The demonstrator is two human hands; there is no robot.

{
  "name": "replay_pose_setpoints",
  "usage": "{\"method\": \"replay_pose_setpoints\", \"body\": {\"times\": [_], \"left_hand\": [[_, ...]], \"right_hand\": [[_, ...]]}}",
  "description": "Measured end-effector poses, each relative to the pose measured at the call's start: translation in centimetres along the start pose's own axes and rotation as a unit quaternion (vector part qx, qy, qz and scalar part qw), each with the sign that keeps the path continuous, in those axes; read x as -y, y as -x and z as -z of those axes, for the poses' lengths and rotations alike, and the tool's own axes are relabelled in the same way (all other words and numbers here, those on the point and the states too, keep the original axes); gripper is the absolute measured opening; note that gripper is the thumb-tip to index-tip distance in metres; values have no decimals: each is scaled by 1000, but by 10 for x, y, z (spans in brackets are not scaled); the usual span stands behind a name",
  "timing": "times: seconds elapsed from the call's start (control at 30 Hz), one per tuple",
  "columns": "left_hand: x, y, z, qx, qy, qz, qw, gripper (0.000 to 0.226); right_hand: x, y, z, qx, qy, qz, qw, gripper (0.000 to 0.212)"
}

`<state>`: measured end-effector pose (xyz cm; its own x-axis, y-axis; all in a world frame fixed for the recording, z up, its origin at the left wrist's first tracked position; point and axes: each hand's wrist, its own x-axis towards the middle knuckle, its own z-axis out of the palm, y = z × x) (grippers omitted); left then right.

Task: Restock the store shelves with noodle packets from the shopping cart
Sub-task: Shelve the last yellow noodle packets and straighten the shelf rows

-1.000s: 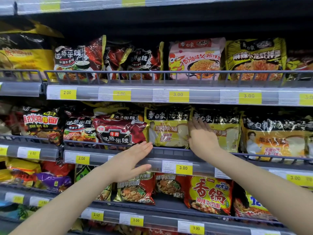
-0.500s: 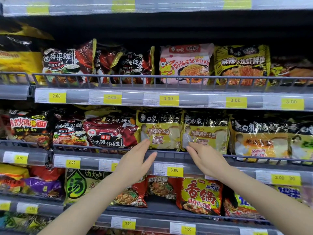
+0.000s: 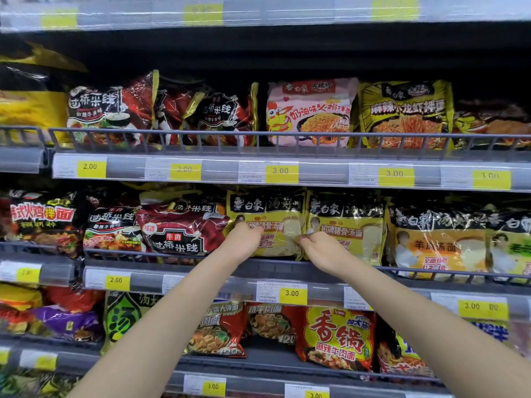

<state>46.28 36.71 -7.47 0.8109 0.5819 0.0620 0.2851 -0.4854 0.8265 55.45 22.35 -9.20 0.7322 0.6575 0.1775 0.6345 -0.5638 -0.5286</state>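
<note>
Both hands on the yellow packet [image 3: 267,225] at the middle shelf's [image 3: 287,268] front rail. Left hand [image 3: 244,237] curls on its left edge, right hand [image 3: 319,248] pinches its right edge. Best move, I'd say: square it upright against the twin packet [image 3: 347,225] beside it, label out, behind the rail. Shelf is packed across; cart not in view.

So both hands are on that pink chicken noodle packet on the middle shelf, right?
Not quite. The head view shows both hands on a yellow noodle packet, not a pink one: the left hand at its left edge, the right hand at its right edge, on the middle shelf.
</note>
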Motion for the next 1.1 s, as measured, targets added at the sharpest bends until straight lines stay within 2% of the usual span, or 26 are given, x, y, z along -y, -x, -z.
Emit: {"method": "replay_pose_setpoints", "body": {"times": [0.27, 0.37, 0.47, 0.57, 0.7, 0.8, 0.93, 1.03, 1.1], "left_hand": [[3, 3, -5, 24, -44, -6, 999, 61], [-1, 5, -12, 19, -169, -50, 984, 60], [-10, 6, -21, 10, -289, -97, 952, 68], [-14, 1, -27, 8, -344, -85, 935, 73], [-7, -11, -35, 49, -324, -84, 941, 77], [-3, -20, -35, 42, -290, -92, 952, 72], [-2, -22, -30, 67, -274, -75, 957, 80], [-15, -5, -27, 25, -355, -76, 931, 71], [-29, 12, -33, -26, -340, -131, 931, 51]], "right_hand": [[2, -5, 11, 26, 8, -9, 1000, 38], [-6, 3, 18, -32, 53, -19, 998, 34], [-13, 13, 30, -113, 173, -55, 977, 20], [-17, 19, 39, -137, 227, -97, 959, 24], [-29, 23, 37, -144, 240, -105, 954, 13], [-36, 26, 36, -146, 235, -92, 956, 24], [-37, 28, 39, -145, 223, -82, 960, 30], [-37, 34, 43, -159, 205, -81, 962, 31], [-40, 38, 46, -176, 208, -97, 957, 24]]}}
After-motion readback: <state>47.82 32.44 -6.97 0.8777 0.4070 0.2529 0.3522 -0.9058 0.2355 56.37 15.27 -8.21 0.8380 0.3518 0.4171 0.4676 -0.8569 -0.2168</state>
